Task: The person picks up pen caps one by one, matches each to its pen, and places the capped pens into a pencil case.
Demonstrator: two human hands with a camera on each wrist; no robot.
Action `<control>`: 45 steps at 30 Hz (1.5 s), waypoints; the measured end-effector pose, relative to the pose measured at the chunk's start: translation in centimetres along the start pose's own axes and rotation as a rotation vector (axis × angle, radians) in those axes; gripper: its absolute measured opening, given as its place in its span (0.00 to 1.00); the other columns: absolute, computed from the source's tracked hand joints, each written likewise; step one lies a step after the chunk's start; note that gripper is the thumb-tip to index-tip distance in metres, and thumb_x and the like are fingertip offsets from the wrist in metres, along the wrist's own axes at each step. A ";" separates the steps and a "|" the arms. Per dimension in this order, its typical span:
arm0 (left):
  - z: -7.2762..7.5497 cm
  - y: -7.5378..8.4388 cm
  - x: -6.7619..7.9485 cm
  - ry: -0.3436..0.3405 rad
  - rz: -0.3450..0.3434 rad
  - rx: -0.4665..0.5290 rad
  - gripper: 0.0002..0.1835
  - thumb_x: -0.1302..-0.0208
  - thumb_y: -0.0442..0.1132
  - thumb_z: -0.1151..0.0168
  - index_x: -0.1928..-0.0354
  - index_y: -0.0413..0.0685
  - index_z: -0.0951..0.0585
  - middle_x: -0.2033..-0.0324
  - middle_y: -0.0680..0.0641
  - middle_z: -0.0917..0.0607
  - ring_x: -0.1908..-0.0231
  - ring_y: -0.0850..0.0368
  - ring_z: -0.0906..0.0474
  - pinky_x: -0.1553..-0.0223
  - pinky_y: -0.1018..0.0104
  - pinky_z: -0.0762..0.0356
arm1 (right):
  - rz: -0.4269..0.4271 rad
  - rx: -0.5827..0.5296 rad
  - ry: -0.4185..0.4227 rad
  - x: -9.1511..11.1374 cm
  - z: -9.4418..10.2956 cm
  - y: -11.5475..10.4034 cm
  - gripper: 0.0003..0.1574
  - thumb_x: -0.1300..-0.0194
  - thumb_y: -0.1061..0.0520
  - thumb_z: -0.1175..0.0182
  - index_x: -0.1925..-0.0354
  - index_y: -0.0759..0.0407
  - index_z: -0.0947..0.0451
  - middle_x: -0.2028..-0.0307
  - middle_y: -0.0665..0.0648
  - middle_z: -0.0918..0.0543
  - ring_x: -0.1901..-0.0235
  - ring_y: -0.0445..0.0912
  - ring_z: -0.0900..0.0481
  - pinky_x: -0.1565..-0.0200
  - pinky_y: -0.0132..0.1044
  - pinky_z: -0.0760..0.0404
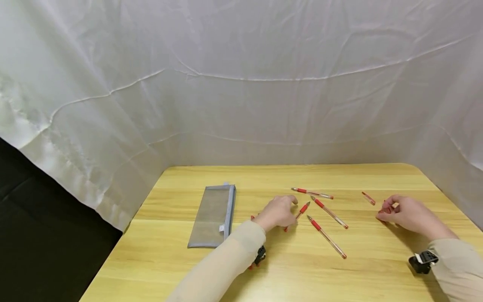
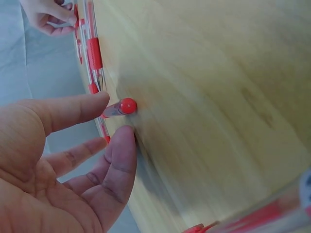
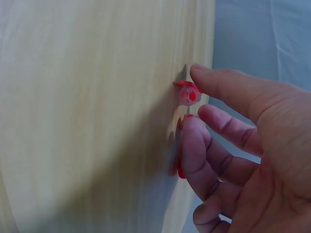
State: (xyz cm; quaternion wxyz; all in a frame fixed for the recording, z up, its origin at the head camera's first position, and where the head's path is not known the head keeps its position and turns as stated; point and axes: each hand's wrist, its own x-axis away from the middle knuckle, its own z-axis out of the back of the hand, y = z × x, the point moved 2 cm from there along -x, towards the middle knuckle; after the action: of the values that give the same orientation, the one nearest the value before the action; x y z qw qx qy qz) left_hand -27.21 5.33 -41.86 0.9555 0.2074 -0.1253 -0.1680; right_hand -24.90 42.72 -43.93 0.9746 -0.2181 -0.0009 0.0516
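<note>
My left hand (image 1: 278,213) reaches over a red gel pen (image 1: 303,209) on the table. In the left wrist view, thumb and fingers are spread on either side of that pen's red end (image 2: 128,106), with a gap visible. Three more uncapped red pens lie to its right and beyond: one pen (image 1: 312,191) at the back, another pen (image 1: 332,214), and a nearer pen (image 1: 328,239). At the right, my right hand (image 1: 409,216) is over small red pen caps (image 1: 385,210). The right wrist view shows a clear-and-red cap (image 3: 189,95) beside the thumb; the fingers partly hide another red cap (image 3: 181,171).
A grey mesh zip pouch (image 1: 211,216) lies flat left of my left hand. Another red cap (image 1: 368,198) rests beyond my right hand. Red items (image 1: 251,266) show partly under the left forearm. A white curtain (image 1: 264,105) hangs behind the wooden table (image 1: 158,260).
</note>
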 end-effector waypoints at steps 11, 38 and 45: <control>-0.3 0.1 0.0 -0.035 0.002 0.066 0.34 0.35 0.38 0.23 0.28 0.60 0.22 0.35 0.51 0.16 0.75 0.61 0.25 0.72 0.69 0.26 | -0.021 0.011 -0.028 -0.4 -0.2 -0.9 0.20 0.32 0.46 0.27 0.58 0.59 0.21 0.72 0.51 0.24 0.71 0.47 0.31 0.65 0.41 0.36; -0.8 0.0 -0.6 -0.045 0.002 0.101 0.28 0.35 0.27 0.32 0.36 0.59 0.15 0.46 0.46 0.12 0.89 0.61 0.34 0.84 0.70 0.34 | -0.026 0.011 -0.190 -1.7 0.7 -3.1 0.12 0.33 0.53 0.30 0.69 0.57 0.21 0.79 0.49 0.20 0.75 0.45 0.25 0.68 0.38 0.31; -0.7 -0.2 -0.3 -0.055 0.001 0.102 0.25 0.36 0.28 0.29 0.38 0.56 0.16 0.52 0.46 0.12 0.88 0.59 0.27 0.84 0.70 0.26 | -0.046 -0.031 -0.198 -1.6 0.6 -3.3 0.10 0.32 0.54 0.33 0.68 0.57 0.21 0.79 0.48 0.19 0.75 0.44 0.24 0.71 0.35 0.29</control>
State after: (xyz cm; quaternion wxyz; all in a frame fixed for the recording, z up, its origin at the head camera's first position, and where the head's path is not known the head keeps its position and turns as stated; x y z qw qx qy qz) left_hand -27.36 5.54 -42.57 0.9400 0.2511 -0.1602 -0.1666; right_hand -26.16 39.79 -41.98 0.9672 -0.2268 -0.1029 0.0504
